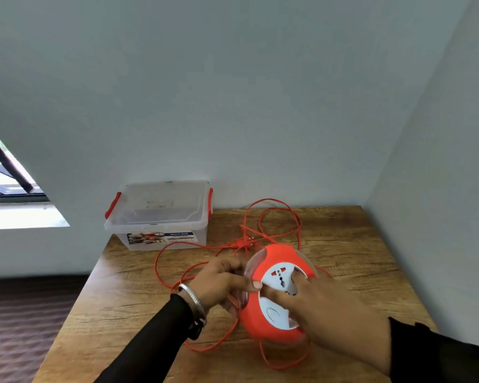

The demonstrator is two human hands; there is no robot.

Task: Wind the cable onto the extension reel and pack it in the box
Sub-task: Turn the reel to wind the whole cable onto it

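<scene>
- Reel (271, 294) sat tilted on its edge near the front middle of the table (357, 244), socket face toward the person, 1 socket visible on the white hub.
- Left hand (219, 280) gripped the reel's left rim, fingers curled round it, thumb on the front face.
- Right hand (324, 308) lay over the hub with fingers spread and pressing flat, not curled; looked like it was set to turn the hub.
- Cable (277, 217) was almost all loose: big loops behind the reel toward the wall, more strands left of it and under the left wrist, 1 loop hanging off the front by the table edge.
- Plug (242, 243) lay in the tangle just behind the reel.
- Box (161, 214) stood at the back left corner, lid on and red clips at both sides, well apart from the reel.
- Judgement: winding barely started, nothing packed yet.
- Risk: crossed loops behind the reel could knot or snag when pulled in, jamming the wind.
- Risk: the strand under the left wrist could get pinned by the arm and stall the feed.
- Risk: the plug could drag and catch on other loops.
- Risk: the front loop could slip over the edge and tug the reel.
- Risk: box lid not yet off, so packing needs 1 free hand.
</scene>
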